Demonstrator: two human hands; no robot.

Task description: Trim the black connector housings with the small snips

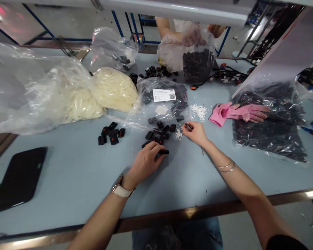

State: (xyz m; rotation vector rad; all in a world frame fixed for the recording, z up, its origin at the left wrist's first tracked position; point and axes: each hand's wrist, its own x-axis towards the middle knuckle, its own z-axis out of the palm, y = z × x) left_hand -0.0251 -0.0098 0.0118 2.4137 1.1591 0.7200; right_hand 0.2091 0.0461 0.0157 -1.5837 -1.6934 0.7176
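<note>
My left hand [147,160] is closed on a black connector [163,152] at the near edge of a cluster of similar black connectors [165,135]. To its right, my right hand [194,133] pinches a small dark piece [189,127] beside a little heap of white pins [178,134]. A larger scatter of white pins [198,112] lies just beyond that hand. Another group of black connectors [112,133], some with red parts, rests farther left on the blue table [88,180].
Behind the connectors is a labelled clear bag [164,95]. Bags of cream-coloured parts [114,89] fill the left. A black tablet [20,178] lies front left. On the right, a pink glove [237,113] touches a bag of dark parts [271,139]. Another person's hands [194,34] hold a bag opposite.
</note>
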